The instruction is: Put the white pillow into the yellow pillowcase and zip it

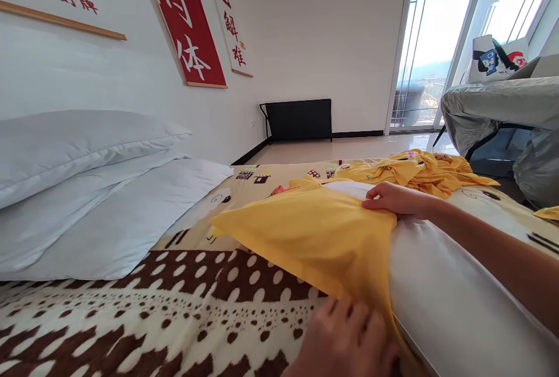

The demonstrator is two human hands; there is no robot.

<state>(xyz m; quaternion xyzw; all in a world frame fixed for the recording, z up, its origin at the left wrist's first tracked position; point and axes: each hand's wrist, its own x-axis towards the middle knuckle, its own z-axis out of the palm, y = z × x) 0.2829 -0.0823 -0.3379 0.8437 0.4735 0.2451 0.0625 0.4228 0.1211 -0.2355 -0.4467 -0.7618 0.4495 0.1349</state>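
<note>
A yellow pillowcase (305,231) covers the far end of a white pillow (463,289) that lies on the patterned blanket. My right hand (391,197) pinches the pillowcase's upper edge, where the white pillow shows beside it. At the near edge, my left hand (347,339) has its fingers curled over the yellow fabric; part of this hand runs out of the frame at the bottom. The pillowcase's left corner lies flat and pointed on the blanket. Inside the case, the pillow's end is hidden.
White pillows (109,190) are stacked at the left by the wall. Crumpled yellow cloth (414,170) lies at the bed's far side. Brown and cream blanket (174,301) spreads underneath. A covered table (502,97) stands at the right, and a black folded panel (299,119) leans by the back wall.
</note>
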